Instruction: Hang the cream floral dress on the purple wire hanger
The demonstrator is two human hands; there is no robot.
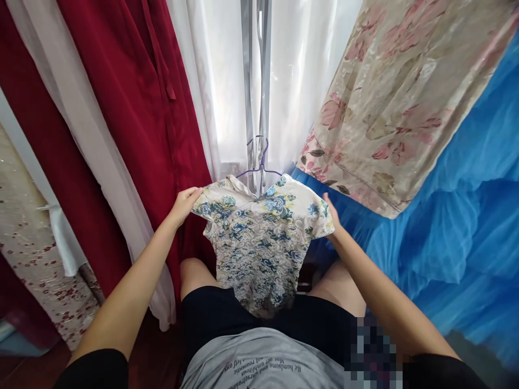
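Note:
A short-sleeved floral top [259, 232], cream with blue and green flowers, is spread in front of my lap on a purple hanger [265, 154]. My left hand [186, 204] is closed on the sleeve at the left, fingers over its upper edge. At the opposite sleeve, my right hand [333, 216] grips the outer edge with the thumb up; its other fingers are mostly hidden behind the cloth. The hanger's hook overlaps grey straps [265, 70] hanging behind; whether it is hooked on them I cannot tell. The top's lower end is bunched over my black shorts.
Long dark red fabric [130, 81] and a pale pink panel [97, 124] hang at the left. White curtains [304, 59] are behind the straps. A beige floral cloth [389, 108] and blue ruffled fabric [446, 243] hang close on the right.

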